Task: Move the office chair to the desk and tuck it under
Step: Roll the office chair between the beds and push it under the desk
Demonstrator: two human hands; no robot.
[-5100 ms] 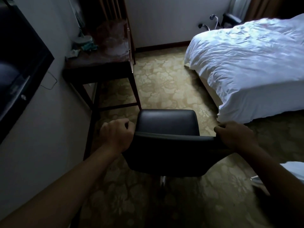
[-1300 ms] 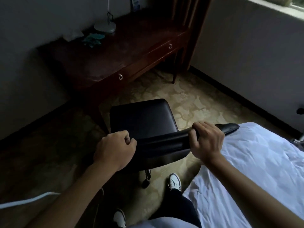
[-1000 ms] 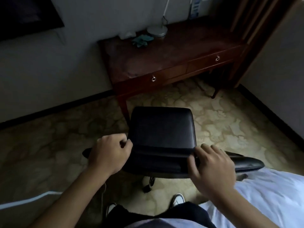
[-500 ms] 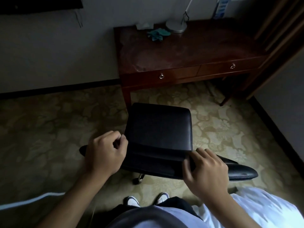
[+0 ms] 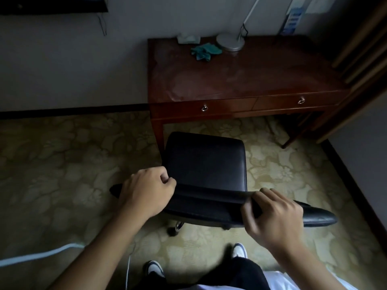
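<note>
The black leather office chair (image 5: 206,162) stands on the carpet just in front of the dark wooden desk (image 5: 240,80), its seat facing the desk's left front leg. My left hand (image 5: 146,190) is closed over the left part of the backrest's top edge. My right hand (image 5: 274,216) grips the right part of the same edge. The seat's front edge is close to the desk's drawer front, outside the desk. One castor shows below the seat.
On the desk lie a teal cloth (image 5: 204,51), a lamp base (image 5: 230,41) and a tissue pack (image 5: 188,38). A slatted wooden panel (image 5: 362,59) flanks the desk's right side. A white cable (image 5: 41,254) crosses the floor at left. My shoes (image 5: 155,270) are below.
The chair has swung round to face the desk and rolled closer to it. Both hands have kept their hold on the backrest.
</note>
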